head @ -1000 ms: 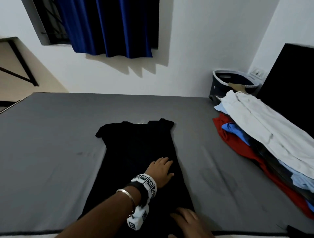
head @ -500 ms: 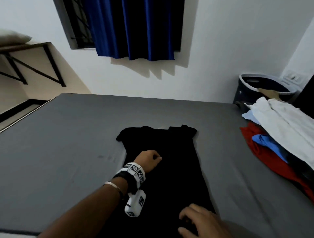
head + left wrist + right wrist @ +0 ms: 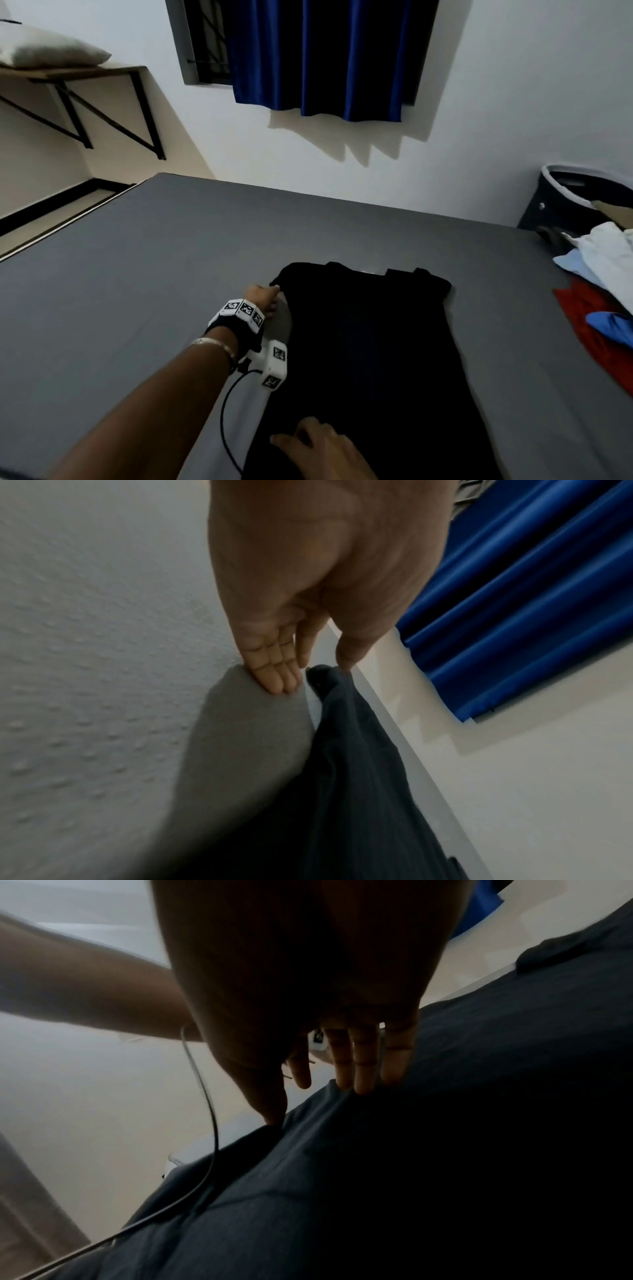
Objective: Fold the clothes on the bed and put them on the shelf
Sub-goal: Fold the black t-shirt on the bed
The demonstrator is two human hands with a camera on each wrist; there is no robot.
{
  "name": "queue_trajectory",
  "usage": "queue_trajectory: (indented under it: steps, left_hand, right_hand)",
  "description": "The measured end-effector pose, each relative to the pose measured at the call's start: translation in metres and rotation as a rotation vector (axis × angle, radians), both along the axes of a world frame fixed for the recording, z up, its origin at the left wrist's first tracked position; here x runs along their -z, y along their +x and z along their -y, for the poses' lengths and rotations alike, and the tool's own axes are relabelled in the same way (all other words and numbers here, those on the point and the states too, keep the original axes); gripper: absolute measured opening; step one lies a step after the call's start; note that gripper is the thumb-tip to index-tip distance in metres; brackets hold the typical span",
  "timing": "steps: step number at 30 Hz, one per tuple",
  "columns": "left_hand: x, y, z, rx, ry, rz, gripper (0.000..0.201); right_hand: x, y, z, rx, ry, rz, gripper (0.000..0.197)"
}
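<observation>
Black garment lying flat on the grey bed

A clothes pile and a dark basket are sitting at the right edge, a pillow on the wall shelf — nothing is blocking the hands. The left hand is reaching to the sleeve corner, its grip apart, thumb touching the cloth; the right hand is pressing flat-fingered on the lower part.

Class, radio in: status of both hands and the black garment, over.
Left hand open, fingertips at black garment's sleeve corner. Right hand open, pressing its lower part. Garment flat on bed, unfolded. Nothing in the way.
</observation>
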State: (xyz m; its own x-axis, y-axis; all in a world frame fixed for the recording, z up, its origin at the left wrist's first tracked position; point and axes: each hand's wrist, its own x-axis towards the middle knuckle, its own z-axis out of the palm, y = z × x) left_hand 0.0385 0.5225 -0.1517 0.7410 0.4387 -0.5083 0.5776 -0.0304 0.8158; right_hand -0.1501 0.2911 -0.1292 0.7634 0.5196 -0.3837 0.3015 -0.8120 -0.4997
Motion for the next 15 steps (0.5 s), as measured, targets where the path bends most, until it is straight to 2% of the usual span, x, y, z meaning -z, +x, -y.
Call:
queue_trajectory:
  steps: [2, 3, 5, 6, 8, 9, 11, 13, 15]
  left_hand:
    - [-0.003, 0.010, 0.001, -0.021, -0.200, 0.004, 0.027]
    - [-0.002, 0.015, 0.001, -0.030, -0.251, 0.006, 0.024]
    - [-0.005, 0.023, 0.001, -0.014, -0.310, 0.002, 0.025]
    - [-0.007, 0.026, 0.000, -0.002, -0.319, 0.017, 0.026]
    - [-0.003, 0.040, -0.006, 0.015, -0.326, 0.046, 0.037]
    - [0.005, 0.050, -0.014, 0.024, -0.277, 0.042, 0.051]
    - [0.038, 0.079, -0.039, 0.013, -0.219, 0.069, 0.063]
    - [0.059, 0.093, -0.056, -0.050, -0.272, 0.099, 0.069]
    - [0.041, 0.078, -0.052, -0.119, -0.316, 0.141, 0.059]
  right_hand:
    - [0.014, -0.006, -0.018, 0.084, 0.020, 0.053, 0.060]
    - [0.017, -0.006, -0.026, 0.131, 0.059, 0.221, 0.053]
    - [0.024, -0.005, -0.029, 0.126, 0.056, 0.233, 0.048]
    - [0.036, -0.005, -0.034, 0.126, 0.065, 0.310, 0.049]
    - [0.052, -0.010, -0.035, 0.161, 0.052, 0.316, 0.049]
    - [0.048, -0.010, -0.032, 0.172, 0.037, 0.335, 0.048]
    - [0.055, -0.013, -0.031, 0.179, 0.047, 0.359, 0.048]
    - [0.063, -0.014, -0.030, 0.197, 0.078, 0.344, 0.052]
    - [0.073, -0.014, -0.032, 0.224, 0.111, 0.363, 0.054]
